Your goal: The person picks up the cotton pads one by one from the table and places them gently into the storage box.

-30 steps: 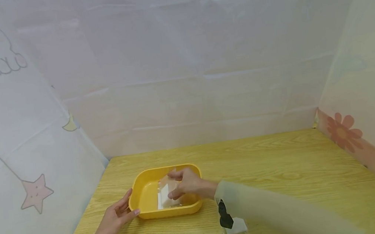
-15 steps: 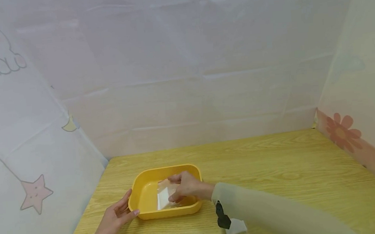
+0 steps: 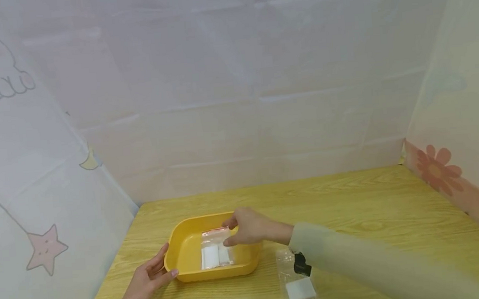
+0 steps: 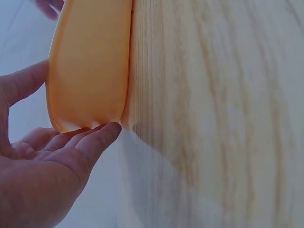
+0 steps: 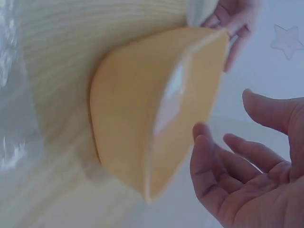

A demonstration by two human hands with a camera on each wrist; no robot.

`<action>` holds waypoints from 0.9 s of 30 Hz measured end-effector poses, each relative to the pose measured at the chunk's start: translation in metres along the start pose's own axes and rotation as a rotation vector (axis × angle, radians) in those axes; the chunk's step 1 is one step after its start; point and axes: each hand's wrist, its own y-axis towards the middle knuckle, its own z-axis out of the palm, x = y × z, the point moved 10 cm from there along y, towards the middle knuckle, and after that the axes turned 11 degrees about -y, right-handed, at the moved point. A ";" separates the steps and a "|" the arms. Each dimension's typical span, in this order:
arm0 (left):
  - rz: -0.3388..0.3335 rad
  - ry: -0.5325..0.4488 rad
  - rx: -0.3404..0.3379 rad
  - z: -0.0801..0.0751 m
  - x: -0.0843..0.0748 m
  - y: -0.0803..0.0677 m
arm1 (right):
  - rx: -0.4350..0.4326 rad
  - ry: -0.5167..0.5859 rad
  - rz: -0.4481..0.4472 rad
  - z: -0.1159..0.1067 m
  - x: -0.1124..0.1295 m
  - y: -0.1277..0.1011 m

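A yellow plastic basin (image 3: 186,226) stands on the table at centre left in the head view. My left hand (image 3: 145,277) holds its left end, thumb at the front rim and fingers against the outer wall; the left wrist view shows this hand (image 4: 52,156) on the basin's end. Inside lie clear plastic bags with a red seal strip, holding white flat pieces (image 3: 210,257); overlap hides how many. My right hand (image 3: 250,225) hovers over the basin's right side, fingers and thumb apart. In the right wrist view, nothing shows between this hand's (image 5: 251,156) fingers.
Another clear bag with a white flat piece (image 3: 300,290) lies on the wood-grain table (image 3: 334,207), right of the basin and near the right sleeve (image 3: 343,254). A black device (image 3: 302,264) sits at the right wrist. Printed sheets (image 3: 241,121) wall in the back and sides.
My right hand has let go of the bag in the basin and moved up and right, showing more of the bags and the one on the table. The left hand has stayed put.
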 end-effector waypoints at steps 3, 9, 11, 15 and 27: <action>0.003 0.003 -0.004 0.000 0.001 0.000 | -0.033 0.026 -0.080 -0.026 -0.003 -0.016; 0.020 -0.001 -0.006 -0.001 0.000 -0.002 | -0.050 -0.004 -0.167 -0.042 -0.041 -0.057; 0.025 0.002 -0.012 -0.003 -0.001 -0.002 | -0.038 -0.011 -0.172 -0.035 -0.058 -0.072; 0.021 0.006 -0.012 -0.003 -0.002 -0.003 | 0.023 -0.005 -0.143 -0.011 -0.089 -0.104; 0.003 -0.001 0.008 0.001 -0.003 -0.002 | 0.030 -0.071 -0.096 0.024 -0.127 -0.159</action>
